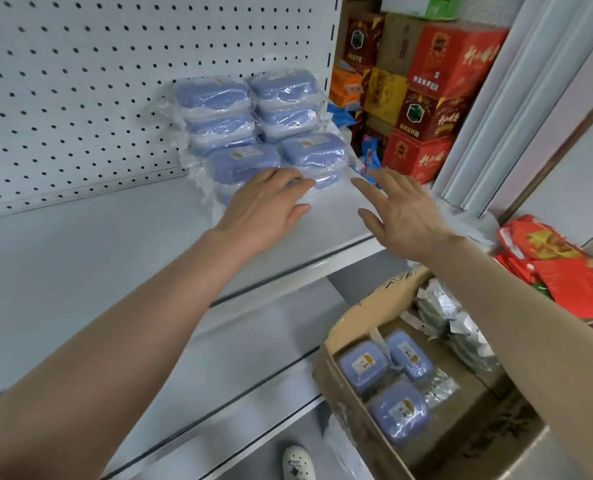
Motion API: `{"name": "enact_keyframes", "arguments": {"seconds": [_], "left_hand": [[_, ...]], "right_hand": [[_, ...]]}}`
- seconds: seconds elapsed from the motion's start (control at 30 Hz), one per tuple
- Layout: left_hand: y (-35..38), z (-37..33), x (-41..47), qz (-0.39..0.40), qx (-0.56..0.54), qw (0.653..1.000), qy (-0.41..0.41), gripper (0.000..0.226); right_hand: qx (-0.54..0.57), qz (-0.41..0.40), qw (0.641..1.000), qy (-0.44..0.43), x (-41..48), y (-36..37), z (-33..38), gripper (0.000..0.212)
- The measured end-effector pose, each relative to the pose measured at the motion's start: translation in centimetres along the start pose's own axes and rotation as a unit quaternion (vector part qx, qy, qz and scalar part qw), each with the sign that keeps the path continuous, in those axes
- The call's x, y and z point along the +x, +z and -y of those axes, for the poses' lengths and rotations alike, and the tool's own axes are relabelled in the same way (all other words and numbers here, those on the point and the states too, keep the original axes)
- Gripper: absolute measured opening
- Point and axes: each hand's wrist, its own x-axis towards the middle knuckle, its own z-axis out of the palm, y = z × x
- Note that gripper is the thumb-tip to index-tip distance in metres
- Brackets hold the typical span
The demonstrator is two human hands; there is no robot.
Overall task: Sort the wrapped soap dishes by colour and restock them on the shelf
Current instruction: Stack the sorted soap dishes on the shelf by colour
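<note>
Several blue soap dishes in clear wrap [253,126] are stacked at the back right of the white shelf [80,258], against the pegboard. My left hand [265,209] lies flat on the shelf, its fingertips touching the front stack of wrapped dishes. My right hand [402,211] hovers open just right of that stack, fingers spread, holding nothing. Three more wrapped blue dishes [385,379] lie in a cardboard box [350,403] below at the right.
A lower white shelf [239,368] runs under the top one. Red and brown cartons [430,98] are piled beyond the shelf's right end, with red packets [558,265] at the far right. Silver pouches [461,327] lie beside the box. A white shoe [298,464] shows on the floor.
</note>
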Motion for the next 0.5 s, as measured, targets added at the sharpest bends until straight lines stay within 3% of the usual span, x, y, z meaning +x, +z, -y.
{"name": "enact_keyframes", "arguments": {"seconds": [0.27,0.4,0.5], "left_hand": [[4.4,-11.0,-4.5,0.017,-0.088,0.995,0.052,0.037],[8.6,-16.0,-7.6,0.097,-0.130,0.986,0.034,0.038],[12.1,-19.4,-9.9,0.163,-0.149,0.975,0.011,0.040]], "right_hand": [[0.002,0.061,0.995,0.084,-15.7,-0.3,-0.1,0.051],[0.027,0.107,0.988,0.111,-22.7,2.4,-0.8,0.048],[0.048,0.191,0.972,0.127,-26.8,6.1,-2.1,0.053]]}}
